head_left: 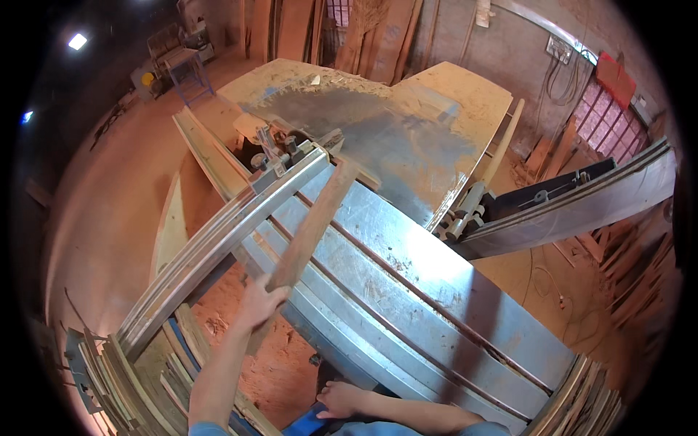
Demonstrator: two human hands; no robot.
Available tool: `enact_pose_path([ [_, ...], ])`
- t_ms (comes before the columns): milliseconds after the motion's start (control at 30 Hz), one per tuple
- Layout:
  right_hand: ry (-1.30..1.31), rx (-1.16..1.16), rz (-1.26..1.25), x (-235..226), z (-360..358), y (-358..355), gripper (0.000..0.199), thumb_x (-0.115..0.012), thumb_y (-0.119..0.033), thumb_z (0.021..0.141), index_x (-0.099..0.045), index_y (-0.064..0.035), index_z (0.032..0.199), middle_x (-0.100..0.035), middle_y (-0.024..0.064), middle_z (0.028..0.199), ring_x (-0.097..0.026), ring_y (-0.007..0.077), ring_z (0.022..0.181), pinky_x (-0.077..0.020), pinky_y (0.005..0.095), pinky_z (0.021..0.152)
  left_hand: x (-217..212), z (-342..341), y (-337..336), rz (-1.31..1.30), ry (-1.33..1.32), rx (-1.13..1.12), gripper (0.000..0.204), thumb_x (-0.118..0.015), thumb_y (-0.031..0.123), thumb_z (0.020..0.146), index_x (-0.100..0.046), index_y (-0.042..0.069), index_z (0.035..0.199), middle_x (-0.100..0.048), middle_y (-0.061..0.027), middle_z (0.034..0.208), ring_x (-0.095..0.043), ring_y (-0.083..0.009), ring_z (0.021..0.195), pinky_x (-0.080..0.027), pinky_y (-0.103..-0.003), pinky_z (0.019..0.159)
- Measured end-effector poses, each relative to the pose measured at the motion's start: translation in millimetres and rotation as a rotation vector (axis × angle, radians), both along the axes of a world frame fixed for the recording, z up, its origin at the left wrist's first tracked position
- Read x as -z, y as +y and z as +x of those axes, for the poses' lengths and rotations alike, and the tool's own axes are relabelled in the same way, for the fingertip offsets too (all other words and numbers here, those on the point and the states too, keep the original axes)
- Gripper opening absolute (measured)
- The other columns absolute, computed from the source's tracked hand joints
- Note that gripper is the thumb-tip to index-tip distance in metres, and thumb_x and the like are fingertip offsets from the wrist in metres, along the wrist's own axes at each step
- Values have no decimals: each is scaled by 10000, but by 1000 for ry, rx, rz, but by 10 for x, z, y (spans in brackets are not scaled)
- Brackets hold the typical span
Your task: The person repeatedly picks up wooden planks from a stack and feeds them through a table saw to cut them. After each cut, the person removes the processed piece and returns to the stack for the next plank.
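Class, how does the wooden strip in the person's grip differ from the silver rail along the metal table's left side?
The wooden strip is brown and dull; the silver rail is shiny. The wooden strip is gripped in the left hand; no hand touches the silver rail. The wooden strip looks shorter than the silver rail. Both are long and narrow.

I am in a woodworking workshop: before me stretches a long, slotted, silver metal machine tabletop (392, 232). Tall brown wooden planks (389, 40) lean against the dull grey far wall (502, 58), bundles of thin wooden strips (582, 400) sit near me, and reddish-brown dust (251, 323) coats the floor (138, 160).
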State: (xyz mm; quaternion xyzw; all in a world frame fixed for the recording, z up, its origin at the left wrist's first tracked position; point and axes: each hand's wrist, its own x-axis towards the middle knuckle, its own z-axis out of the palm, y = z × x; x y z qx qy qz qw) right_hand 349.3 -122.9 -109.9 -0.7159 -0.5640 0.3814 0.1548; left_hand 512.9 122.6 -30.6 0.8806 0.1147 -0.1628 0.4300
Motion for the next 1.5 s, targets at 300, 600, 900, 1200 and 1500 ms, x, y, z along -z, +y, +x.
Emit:
enact_pose_path([
  [300,145,-42,-24,-34,-58,-54,680,-425,-599,976,-615,39,1113,-660,241,1095,-597,387,1070,-423,487,1003,-219,779,94,590,-186,23,643,-711,457,812,-547,59,1290,-642,-192,1209,-639,-344,1100,-521,-452,913],
  [600,140,-44,1,-164,-19,-22,570,-521,-520,960,-649,4,1142,-679,185,1102,-629,349,1069,-454,449,973,305,1223,40,631,-380,-63,578,-720,397,844,-568,45,1276,-590,-137,1210,-524,-320,1186,-437,-443,1012],
  [900,66,-25,11,210,-169,-112,348,-584,-368,892,-636,-57,1039,-674,139,1064,-646,287,1004,-446,426,922,288,1446,-78,610,-436,-106,543,-746,327,833,-577,21,1249,-571,-124,1160,-511,-301,1161,-427,-441,1009],
  [1200,52,7,87,296,-221,-207,336,-553,-268,859,-612,-48,1106,-665,131,1049,-635,240,1034,-406,390,931,470,1548,-131,713,-589,-119,529,-751,306,824,-588,-6,1220,-585,-130,1104,-516,-293,1103,-421,-432,938],
  [1500,45,-17,74,300,-247,-186,354,-546,-263,867,-609,-44,1138,-664,113,1060,-623,227,1071,-404,392,950,518,1574,-92,911,-693,-122,579,-767,334,791,-598,-24,1214,-498,-203,1281,-404,-366,1264,-337,-501,1088],
])
